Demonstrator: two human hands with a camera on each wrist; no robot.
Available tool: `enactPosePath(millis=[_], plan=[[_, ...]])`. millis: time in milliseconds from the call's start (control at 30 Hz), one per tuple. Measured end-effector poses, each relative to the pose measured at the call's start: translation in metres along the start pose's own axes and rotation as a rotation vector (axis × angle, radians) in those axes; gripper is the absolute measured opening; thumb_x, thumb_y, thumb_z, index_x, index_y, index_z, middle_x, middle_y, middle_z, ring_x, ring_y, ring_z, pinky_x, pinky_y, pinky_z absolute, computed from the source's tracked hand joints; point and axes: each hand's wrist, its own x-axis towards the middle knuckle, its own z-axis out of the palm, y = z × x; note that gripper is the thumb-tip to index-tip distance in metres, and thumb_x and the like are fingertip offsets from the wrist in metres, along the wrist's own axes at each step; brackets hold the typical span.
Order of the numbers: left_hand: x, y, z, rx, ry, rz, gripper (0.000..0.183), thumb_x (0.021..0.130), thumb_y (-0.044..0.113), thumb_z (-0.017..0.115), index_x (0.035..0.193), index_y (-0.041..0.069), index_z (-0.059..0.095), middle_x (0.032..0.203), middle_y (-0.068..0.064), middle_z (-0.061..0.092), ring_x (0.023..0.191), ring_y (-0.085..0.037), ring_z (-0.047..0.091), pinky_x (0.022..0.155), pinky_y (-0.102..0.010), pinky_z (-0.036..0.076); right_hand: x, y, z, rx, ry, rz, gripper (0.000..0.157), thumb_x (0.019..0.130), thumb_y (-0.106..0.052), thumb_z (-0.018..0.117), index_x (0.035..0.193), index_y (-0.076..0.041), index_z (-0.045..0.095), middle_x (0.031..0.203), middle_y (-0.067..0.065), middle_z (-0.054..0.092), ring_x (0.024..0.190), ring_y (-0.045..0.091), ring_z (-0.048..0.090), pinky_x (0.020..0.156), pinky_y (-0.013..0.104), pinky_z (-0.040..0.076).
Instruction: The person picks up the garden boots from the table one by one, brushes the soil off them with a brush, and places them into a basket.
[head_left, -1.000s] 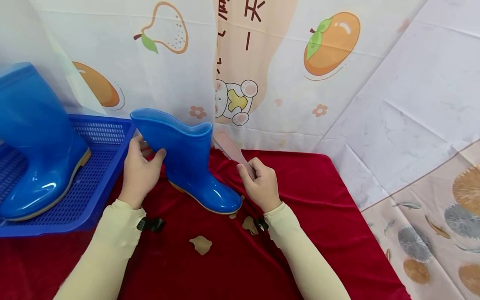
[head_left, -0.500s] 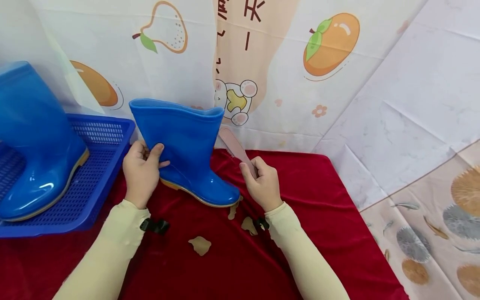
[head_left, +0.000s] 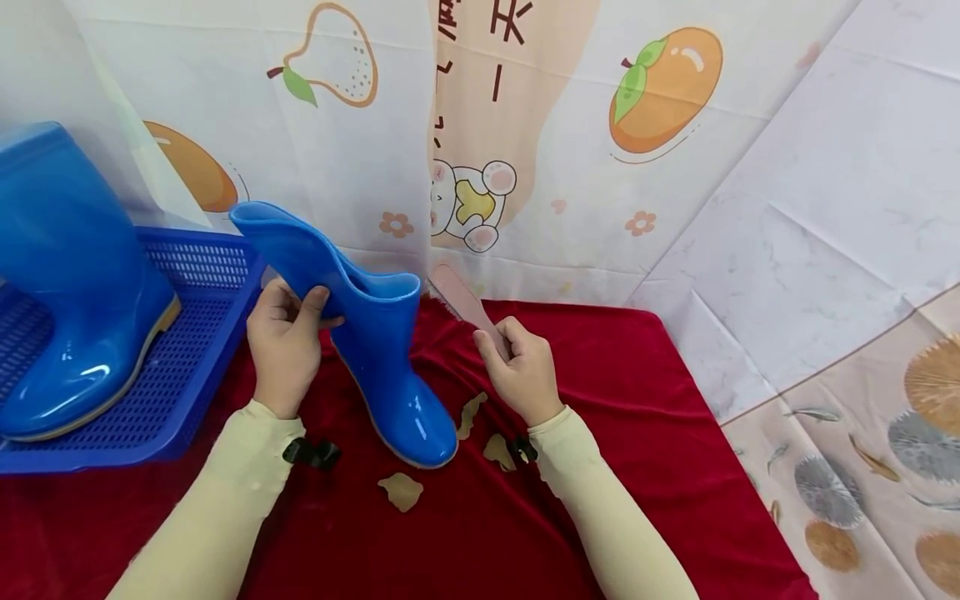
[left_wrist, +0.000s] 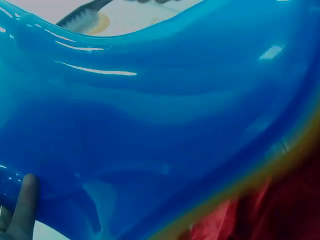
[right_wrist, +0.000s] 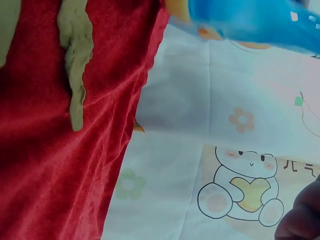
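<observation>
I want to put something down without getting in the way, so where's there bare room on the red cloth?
The red cloth is bare right of the right hand, out to its edge, and between the sleeves, this side of the nearest scrap. The middle is crowded: held boot, brush and two more scraps.

The widest open stretch of the red-covered counter (head_left: 645,417) lies right of the right hand (head_left: 521,367); another spreads near, between the sleeves (head_left: 206,504), interrupted only by low, flat scraps (head_left: 401,492). On the left, the blue basket (head_left: 213,367) and the standing boot (head_left: 67,275) inside it block the way just beside the left hand (head_left: 287,346). The held boot (head_left: 378,350) obstructs the middle. Between it and the brush (head_left: 463,302) runs a gap, tight at the far end, wider nearer. The printed curtain (head_left: 577,225) closes the far side.
</observation>
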Motion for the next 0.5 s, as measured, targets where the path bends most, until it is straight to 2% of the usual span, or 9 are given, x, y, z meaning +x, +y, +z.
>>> enactPosePath(millis=[167, 367, 433, 500], plan=[[-0.004, -0.01, 0.004, 0.071, -0.044, -0.092, 0.023, 0.091, 0.017, 0.063, 0.108, 0.0, 0.061, 0.086, -0.018, 0.059, 0.072, -0.022, 0.064, 0.064, -0.028, 0.056, 0.0, 0.0, 0.0, 0.003, -0.02, -0.005, 0.028, 0.092, -0.032, 0.062, 0.073, -0.016, 0.051, 0.051, -0.008, 0.037, 0.043, 0.005, 0.032, 0.041, 0.022, 0.028], [-0.007, -0.018, 0.001, 0.169, -0.218, -0.257, 0.038, 0.095, 0.028, 0.056, 0.123, 0.002, 0.051, 0.102, -0.013, 0.057, 0.088, -0.018, 0.062, 0.072, -0.026, 0.056, 0.0, 0.001, 0.001, -0.008, -0.037, -0.005, 0.028, 0.092, -0.033, 0.061, 0.073, -0.017, 0.051, 0.051, -0.007, 0.034, 0.044, 0.005, 0.031, 0.041, 0.022, 0.027], [-0.006, -0.016, -0.001, 0.231, -0.268, -0.286, 0.043, 0.097, 0.031, 0.053, 0.129, 0.004, 0.046, 0.109, -0.012, 0.055, 0.093, -0.018, 0.06, 0.074, -0.026, 0.056, 0.0, 0.001, 0.001, -0.012, -0.051, -0.006, 0.028, 0.092, -0.033, 0.061, 0.073, -0.017, 0.051, 0.051, -0.008, 0.034, 0.044, 0.006, 0.031, 0.041, 0.022, 0.027], [-0.004, -0.012, -0.003, 0.319, -0.257, -0.277, 0.047, 0.096, 0.034, 0.054, 0.13, 0.004, 0.042, 0.113, -0.011, 0.053, 0.097, -0.017, 0.057, 0.081, -0.024, 0.053, 0.0, 0.0, 0.002, -0.023, -0.077, -0.011, 0.028, 0.092, -0.034, 0.061, 0.072, -0.017, 0.051, 0.052, -0.008, 0.035, 0.045, 0.006, 0.031, 0.042, 0.022, 0.028]])
